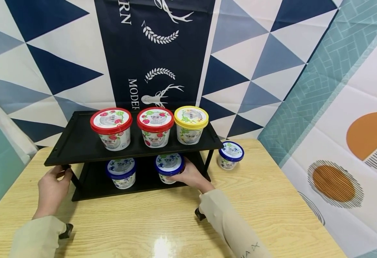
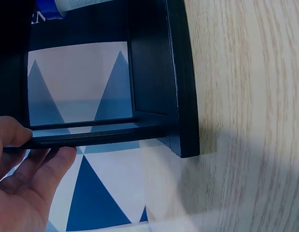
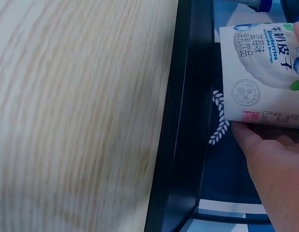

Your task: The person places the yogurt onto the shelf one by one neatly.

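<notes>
A black two-tier rack [image 1: 101, 154] stands on the table. My left hand [image 1: 54, 186] pinches its front left post [image 2: 96, 138] just under the upper tier, thumb on one side and fingers on the other. My right hand [image 1: 191, 175] reaches into the lower tier and grips a blue-lidded blueberry milk cup [image 1: 169, 165]. The right wrist view shows this cup's printed side [image 3: 265, 72] held above the lower tier's raised edge [image 3: 185, 106]; whether its base touches the tier is unclear. To its left, another blue-lidded cup [image 1: 121, 173] sits on the same tier.
On the upper tier stand two red-lidded cups, one at left [image 1: 112, 139] and one in the middle [image 1: 155, 138], and a yellow-lidded cup [image 1: 189, 134] at right. A further blue-lidded cup [image 1: 230, 157] is on the wooden table [image 1: 127, 229], right of the rack. Patterned cloth [image 1: 240, 79] hangs behind.
</notes>
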The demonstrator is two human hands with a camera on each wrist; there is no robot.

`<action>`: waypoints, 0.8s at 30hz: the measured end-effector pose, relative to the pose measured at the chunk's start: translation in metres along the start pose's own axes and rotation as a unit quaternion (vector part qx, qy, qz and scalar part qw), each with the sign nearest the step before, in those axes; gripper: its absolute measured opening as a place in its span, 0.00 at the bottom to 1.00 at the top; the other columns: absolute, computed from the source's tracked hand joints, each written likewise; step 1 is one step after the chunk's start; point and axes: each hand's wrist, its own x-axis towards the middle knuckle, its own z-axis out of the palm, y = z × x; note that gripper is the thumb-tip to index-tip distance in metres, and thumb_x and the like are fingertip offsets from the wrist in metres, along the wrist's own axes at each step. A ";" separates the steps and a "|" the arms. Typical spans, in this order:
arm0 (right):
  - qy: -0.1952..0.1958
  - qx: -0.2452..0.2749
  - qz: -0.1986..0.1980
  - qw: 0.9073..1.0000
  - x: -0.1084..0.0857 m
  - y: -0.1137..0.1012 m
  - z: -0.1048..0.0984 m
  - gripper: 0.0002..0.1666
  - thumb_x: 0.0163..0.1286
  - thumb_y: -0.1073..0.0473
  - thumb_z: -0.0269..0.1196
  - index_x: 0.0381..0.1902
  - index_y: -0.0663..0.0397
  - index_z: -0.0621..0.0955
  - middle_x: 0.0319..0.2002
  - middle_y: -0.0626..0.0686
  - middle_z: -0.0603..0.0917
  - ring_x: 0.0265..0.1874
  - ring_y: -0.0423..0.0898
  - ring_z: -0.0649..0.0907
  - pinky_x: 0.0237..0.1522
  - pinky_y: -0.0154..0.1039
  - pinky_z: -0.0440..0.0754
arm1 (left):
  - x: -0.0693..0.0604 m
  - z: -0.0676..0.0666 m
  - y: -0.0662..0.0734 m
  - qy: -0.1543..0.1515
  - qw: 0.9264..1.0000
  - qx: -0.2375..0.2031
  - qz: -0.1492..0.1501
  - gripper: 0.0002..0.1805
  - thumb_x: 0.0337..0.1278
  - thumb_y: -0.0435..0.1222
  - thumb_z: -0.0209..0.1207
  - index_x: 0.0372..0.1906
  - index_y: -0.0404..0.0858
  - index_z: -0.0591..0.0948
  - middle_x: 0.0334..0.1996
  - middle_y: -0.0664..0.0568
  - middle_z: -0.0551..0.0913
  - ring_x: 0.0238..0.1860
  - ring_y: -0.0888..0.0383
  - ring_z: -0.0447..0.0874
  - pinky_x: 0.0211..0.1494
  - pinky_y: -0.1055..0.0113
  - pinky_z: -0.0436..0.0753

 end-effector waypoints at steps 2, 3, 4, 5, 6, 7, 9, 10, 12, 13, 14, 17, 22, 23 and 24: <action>-0.003 0.002 -0.004 1.000 0.001 -0.001 0.002 0.55 0.45 0.53 0.75 0.68 0.52 0.60 0.60 0.54 0.73 0.58 0.49 0.75 0.62 0.48 0.69 | 0.000 0.000 0.000 -0.001 1.000 0.001 -0.002 0.16 0.63 0.35 0.49 0.47 0.29 0.79 0.48 0.33 0.80 0.34 0.74 0.76 0.28 0.88 0.63; -0.004 0.004 -0.007 1.000 0.002 -0.002 0.002 0.54 0.46 0.53 0.75 0.68 0.52 0.60 0.60 0.54 0.73 0.58 0.49 0.74 0.62 0.48 0.69 | 0.000 -0.001 0.000 -0.002 1.000 0.002 -0.002 0.16 0.63 0.35 0.49 0.47 0.29 0.79 0.48 0.33 0.80 0.36 0.66 0.79 0.28 0.88 0.63; -0.006 0.005 -0.009 1.000 0.003 -0.003 0.003 0.54 0.46 0.53 0.75 0.68 0.51 0.59 0.60 0.54 0.72 0.58 0.49 0.74 0.62 0.48 0.69 | 0.000 -0.001 0.000 -0.002 1.000 0.003 -0.004 0.16 0.64 0.35 0.49 0.47 0.29 0.79 0.48 0.33 0.80 0.36 0.65 0.80 0.27 0.88 0.64; -0.008 0.006 -0.011 1.000 0.003 -0.003 0.005 0.54 0.46 0.53 0.75 0.68 0.51 0.59 0.60 0.54 0.72 0.58 0.49 0.74 0.62 0.48 0.69 | 0.000 -0.001 -0.001 -0.002 1.000 0.002 -0.005 0.16 0.64 0.35 0.49 0.47 0.29 0.79 0.48 0.33 0.80 0.34 0.73 0.75 0.27 0.88 0.64; -0.010 0.009 -0.013 1.000 0.004 -0.003 0.006 0.54 0.47 0.53 0.75 0.68 0.51 0.59 0.61 0.54 0.72 0.59 0.49 0.74 0.62 0.47 0.70 | 0.000 -0.001 -0.001 -0.002 1.000 0.003 -0.005 0.16 0.64 0.35 0.49 0.47 0.29 0.79 0.48 0.33 0.80 0.34 0.77 0.72 0.27 0.88 0.64; -0.013 0.013 -0.015 1.000 0.004 -0.003 0.007 0.54 0.47 0.54 0.75 0.68 0.51 0.59 0.61 0.54 0.72 0.59 0.49 0.74 0.62 0.47 0.70 | 0.000 -0.001 0.000 -0.002 1.000 0.004 -0.005 0.16 0.64 0.35 0.49 0.47 0.29 0.79 0.48 0.33 0.80 0.35 0.71 0.76 0.27 0.88 0.64; -0.018 0.017 -0.018 1.000 0.005 -0.002 0.009 0.53 0.48 0.54 0.74 0.68 0.50 0.59 0.61 0.54 0.72 0.59 0.49 0.74 0.61 0.48 0.70 | -0.001 -0.001 0.000 -0.003 1.000 0.003 -0.004 0.16 0.64 0.35 0.48 0.48 0.28 0.79 0.49 0.33 0.79 0.36 0.64 0.80 0.26 0.87 0.64; -0.020 0.018 -0.018 0.999 0.006 -0.002 0.010 0.53 0.48 0.54 0.74 0.68 0.50 0.59 0.60 0.54 0.72 0.58 0.48 0.75 0.61 0.47 0.70 | -0.001 -0.001 0.000 -0.004 1.000 0.003 -0.005 0.16 0.64 0.35 0.48 0.48 0.28 0.79 0.49 0.33 0.79 0.37 0.62 0.81 0.26 0.87 0.64; -0.024 0.023 -0.018 0.999 0.006 -0.001 0.011 0.53 0.48 0.55 0.74 0.68 0.49 0.59 0.60 0.53 0.72 0.58 0.48 0.75 0.61 0.47 0.70 | -0.001 -0.001 0.000 -0.006 1.000 0.002 -0.005 0.17 0.64 0.35 0.47 0.49 0.28 0.78 0.50 0.33 0.79 0.44 0.44 0.81 0.26 0.87 0.64; -0.026 0.024 -0.019 0.999 0.007 -0.001 0.012 0.53 0.48 0.55 0.74 0.68 0.48 0.59 0.60 0.53 0.72 0.58 0.48 0.75 0.61 0.47 0.70 | -0.001 -0.001 0.000 -0.007 1.000 0.000 -0.005 0.17 0.64 0.35 0.47 0.49 0.28 0.78 0.50 0.32 0.78 0.47 0.39 0.79 0.26 0.87 0.63; -0.029 0.027 -0.022 0.999 0.007 -0.001 0.012 0.53 0.48 0.55 0.74 0.68 0.48 0.59 0.60 0.53 0.72 0.58 0.48 0.75 0.61 0.47 0.70 | -0.001 -0.001 0.001 -0.008 1.000 0.000 -0.005 0.17 0.64 0.34 0.47 0.49 0.27 0.78 0.50 0.32 0.78 0.48 0.38 0.78 0.26 0.87 0.63; -0.038 0.036 -0.028 0.998 0.009 0.000 0.014 0.53 0.49 0.56 0.74 0.69 0.47 0.58 0.61 0.53 0.72 0.59 0.48 0.74 0.61 0.47 0.70 | -0.001 -0.001 0.001 -0.008 1.000 -0.001 -0.005 0.17 0.64 0.34 0.47 0.50 0.27 0.77 0.50 0.31 0.78 0.49 0.36 0.78 0.26 0.88 0.62; -0.048 0.046 -0.032 0.997 0.011 0.000 0.016 0.54 0.50 0.57 0.73 0.70 0.46 0.56 0.62 0.54 0.71 0.60 0.49 0.73 0.62 0.49 0.70 | -0.002 -0.002 0.003 -0.011 1.000 -0.001 -0.004 0.18 0.65 0.34 0.47 0.50 0.26 0.77 0.50 0.30 0.77 0.49 0.35 0.78 0.26 0.88 0.62; -0.049 0.049 -0.033 0.997 0.012 0.000 0.017 0.54 0.50 0.58 0.73 0.70 0.46 0.56 0.62 0.54 0.71 0.60 0.50 0.73 0.62 0.49 0.70 | -0.002 -0.002 0.002 -0.012 1.000 -0.002 -0.004 0.18 0.65 0.35 0.47 0.51 0.26 0.77 0.50 0.30 0.77 0.49 0.35 0.78 0.26 0.88 0.62; -0.049 0.048 -0.032 0.997 0.013 0.000 0.017 0.54 0.50 0.58 0.73 0.70 0.46 0.56 0.62 0.54 0.71 0.60 0.50 0.73 0.62 0.49 0.70 | -0.002 -0.002 0.002 -0.011 1.000 -0.002 -0.004 0.18 0.65 0.35 0.47 0.51 0.27 0.77 0.50 0.30 0.77 0.49 0.36 0.78 0.26 0.88 0.62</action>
